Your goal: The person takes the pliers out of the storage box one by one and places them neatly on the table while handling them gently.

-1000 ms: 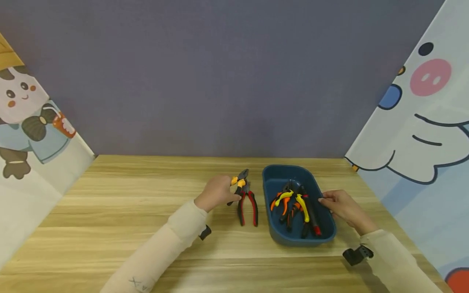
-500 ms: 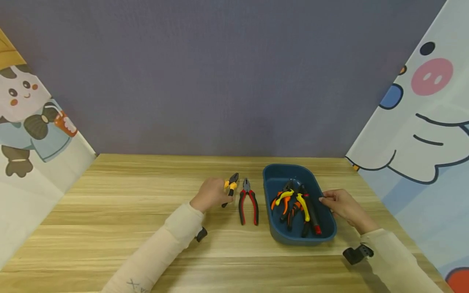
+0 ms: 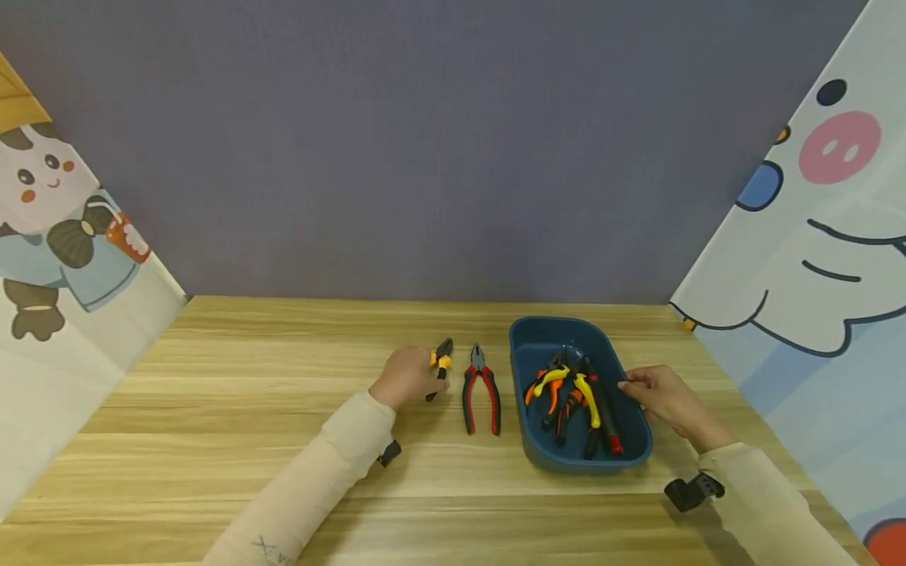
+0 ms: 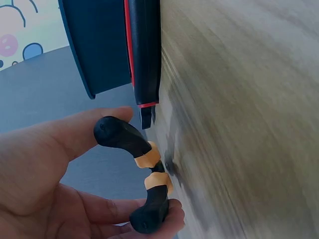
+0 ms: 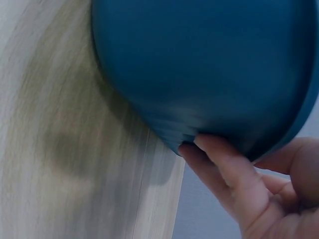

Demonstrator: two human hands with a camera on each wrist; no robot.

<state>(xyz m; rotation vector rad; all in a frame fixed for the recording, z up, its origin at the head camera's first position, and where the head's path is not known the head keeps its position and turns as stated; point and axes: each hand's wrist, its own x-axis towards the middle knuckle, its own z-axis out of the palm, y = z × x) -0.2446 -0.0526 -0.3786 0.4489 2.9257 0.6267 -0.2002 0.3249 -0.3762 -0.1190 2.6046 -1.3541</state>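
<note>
My left hand (image 3: 408,377) holds a pair of pliers (image 3: 443,363) with yellow-and-black handles between thumb and fingers. In the left wrist view the two handles of these pliers (image 4: 155,183) stand apart inside the grip, close to the tabletop. Just right of them lies a second pair of pliers (image 3: 481,393) with red-and-black handles, jaws pointing away from me. My right hand (image 3: 665,399) pinches the right rim of a blue plastic bin (image 3: 527,452), thumb inside and fingers against the outer wall (image 5: 199,89).
Inside the bin lie several tools, among them pliers with yellow handles (image 3: 587,401), orange-handled pliers (image 3: 554,397) and a black tool with a red end (image 3: 607,417). The wooden table (image 3: 283,346) ends at a grey back panel (image 3: 425,157), with printed panels at both sides.
My left hand has moved left with the yellow-and-black pliers, away from the red-and-black pair, and turned them more upright. The right hand stays on the bin's rim.
</note>
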